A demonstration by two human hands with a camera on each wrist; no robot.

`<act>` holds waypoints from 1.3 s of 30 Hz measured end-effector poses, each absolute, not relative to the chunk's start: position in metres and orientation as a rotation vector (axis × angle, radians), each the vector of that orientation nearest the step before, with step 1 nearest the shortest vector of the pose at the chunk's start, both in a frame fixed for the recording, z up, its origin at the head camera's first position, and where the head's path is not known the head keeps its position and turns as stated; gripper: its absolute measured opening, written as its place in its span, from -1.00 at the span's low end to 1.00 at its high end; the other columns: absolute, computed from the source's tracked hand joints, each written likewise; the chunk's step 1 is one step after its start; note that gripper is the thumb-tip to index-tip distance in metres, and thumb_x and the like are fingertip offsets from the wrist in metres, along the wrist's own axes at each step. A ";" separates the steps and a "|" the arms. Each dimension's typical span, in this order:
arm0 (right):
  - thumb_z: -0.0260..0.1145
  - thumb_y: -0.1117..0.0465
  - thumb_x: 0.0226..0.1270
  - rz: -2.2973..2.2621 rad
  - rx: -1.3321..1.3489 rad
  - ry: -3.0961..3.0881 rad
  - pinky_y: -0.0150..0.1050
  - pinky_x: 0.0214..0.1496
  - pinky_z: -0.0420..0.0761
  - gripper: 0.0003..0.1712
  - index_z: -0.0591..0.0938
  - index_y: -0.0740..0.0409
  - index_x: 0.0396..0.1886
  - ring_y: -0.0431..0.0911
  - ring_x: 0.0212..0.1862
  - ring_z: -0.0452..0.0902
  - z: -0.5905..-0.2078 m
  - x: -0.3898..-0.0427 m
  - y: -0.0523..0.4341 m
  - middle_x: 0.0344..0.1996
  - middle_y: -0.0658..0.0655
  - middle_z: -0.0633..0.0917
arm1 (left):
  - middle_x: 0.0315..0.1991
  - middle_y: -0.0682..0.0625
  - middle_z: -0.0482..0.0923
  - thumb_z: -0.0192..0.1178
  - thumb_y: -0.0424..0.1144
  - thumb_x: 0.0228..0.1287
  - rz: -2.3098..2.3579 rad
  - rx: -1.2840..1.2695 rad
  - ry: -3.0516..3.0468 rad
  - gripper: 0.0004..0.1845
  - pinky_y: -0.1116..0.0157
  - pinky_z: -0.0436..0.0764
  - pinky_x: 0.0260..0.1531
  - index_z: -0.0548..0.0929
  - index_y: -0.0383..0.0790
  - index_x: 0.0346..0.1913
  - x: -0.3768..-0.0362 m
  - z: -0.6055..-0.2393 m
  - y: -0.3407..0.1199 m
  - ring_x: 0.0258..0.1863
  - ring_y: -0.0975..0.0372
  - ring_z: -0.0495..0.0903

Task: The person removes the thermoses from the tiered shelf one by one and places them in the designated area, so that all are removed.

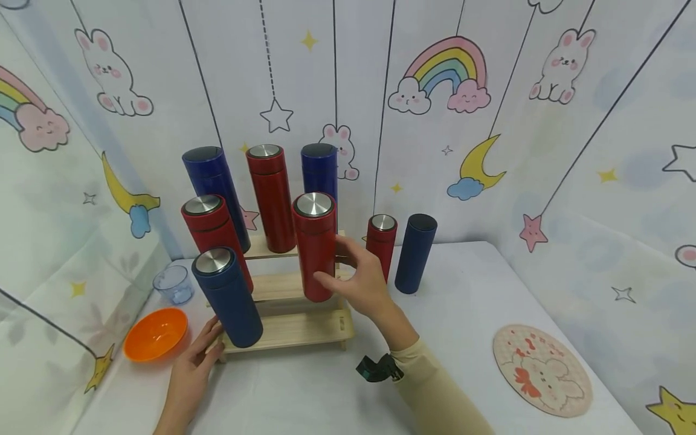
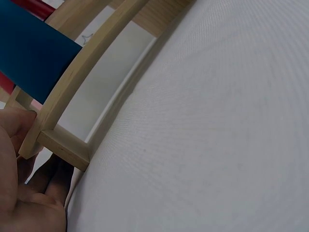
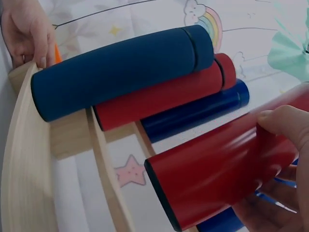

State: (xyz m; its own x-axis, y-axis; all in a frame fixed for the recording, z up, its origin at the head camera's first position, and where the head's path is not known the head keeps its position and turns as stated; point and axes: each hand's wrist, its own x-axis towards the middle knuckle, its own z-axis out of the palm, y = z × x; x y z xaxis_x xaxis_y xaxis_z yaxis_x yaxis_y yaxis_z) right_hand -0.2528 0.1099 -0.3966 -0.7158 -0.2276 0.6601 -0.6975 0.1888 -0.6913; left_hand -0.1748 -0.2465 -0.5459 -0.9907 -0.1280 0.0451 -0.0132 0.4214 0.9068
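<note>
My right hand grips a red thermos bottle with a silver lid, thumb on the near side and fingers around the back. The bottle is at the right end of the wooden rack's middle tier; whether its base touches the wood is unclear. My left hand holds the rack's front left corner, beside a blue thermos on the lowest tier. Behind that stands another red thermos on the middle tier. On the top tier are a dark blue thermos, a red thermos and another blue thermos, partly hidden.
Right of the rack, a smaller red bottle and a dark blue bottle stand on the white table. An orange bowl and a clear cup sit left. A round bunny mat lies right. Patterned curtains enclose the table.
</note>
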 end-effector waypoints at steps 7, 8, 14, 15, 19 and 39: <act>0.66 0.20 0.29 1.530 0.826 -2.083 -0.05 0.20 0.75 -0.29 0.63 0.12 0.42 -0.05 0.16 0.73 -0.391 -0.254 0.124 0.19 0.04 0.77 | 0.69 0.08 0.22 0.12 0.03 0.73 -1.631 0.179 -2.591 -0.40 0.72 0.31 0.16 0.45 -0.17 0.63 -0.172 -0.547 -0.248 0.67 0.07 0.19; 0.66 0.20 0.28 1.533 0.812 -2.084 -0.02 0.19 0.76 -0.29 0.64 0.11 0.41 -0.05 0.15 0.73 -0.390 -0.255 0.126 0.18 0.04 0.77 | 0.69 0.10 0.22 0.12 0.03 0.73 -1.627 0.184 -2.595 -0.40 0.73 0.30 0.16 0.45 -0.16 0.63 -0.172 -0.547 -0.248 0.67 0.11 0.18; 0.65 0.15 0.29 1.527 0.719 -2.110 0.04 0.13 0.78 -0.29 0.63 0.08 0.42 -0.07 0.13 0.74 -0.383 -0.255 0.140 0.15 0.01 0.78 | 0.68 0.06 0.23 0.13 0.02 0.73 -1.607 0.167 -2.589 -0.41 0.73 0.29 0.16 0.46 -0.17 0.62 -0.171 -0.545 -0.249 0.67 0.08 0.19; 0.65 0.14 0.29 1.521 0.704 -2.115 0.04 0.13 0.78 -0.28 0.62 0.08 0.42 -0.08 0.13 0.75 -0.383 -0.255 0.143 0.15 0.01 0.79 | 0.69 0.05 0.23 0.13 0.02 0.73 -1.609 0.169 -2.590 -0.41 0.73 0.29 0.16 0.46 -0.18 0.62 -0.171 -0.545 -0.249 0.67 0.05 0.19; 0.64 0.15 0.29 1.521 0.676 -2.110 0.11 0.16 0.77 -0.28 0.62 0.10 0.42 -0.06 0.11 0.75 -0.381 -0.254 0.152 0.12 0.05 0.80 | 0.70 0.04 0.21 0.12 0.05 0.73 -1.614 0.188 -2.605 -0.39 0.74 0.29 0.14 0.44 -0.19 0.63 -0.169 -0.546 -0.249 0.66 0.00 0.18; 0.64 0.19 0.29 1.388 0.549 -2.098 0.13 0.19 0.75 -0.29 0.63 0.11 0.41 -0.05 0.14 0.73 -0.360 -0.254 0.203 0.17 0.05 0.77 | 0.68 0.04 0.24 0.12 0.00 0.74 -1.613 0.154 -2.572 -0.42 0.72 0.31 0.17 0.45 -0.17 0.62 -0.175 -0.544 -0.247 0.65 0.03 0.23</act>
State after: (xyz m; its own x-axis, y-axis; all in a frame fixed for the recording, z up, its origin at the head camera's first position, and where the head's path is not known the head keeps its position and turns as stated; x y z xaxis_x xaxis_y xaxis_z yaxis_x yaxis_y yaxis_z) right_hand -0.2539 0.2028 -0.3603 -0.7600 -0.0309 0.6492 -0.6095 0.3805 -0.6955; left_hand -0.1745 -0.2469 -0.5442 -0.9897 -0.1392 0.0322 -0.0316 0.4330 0.9008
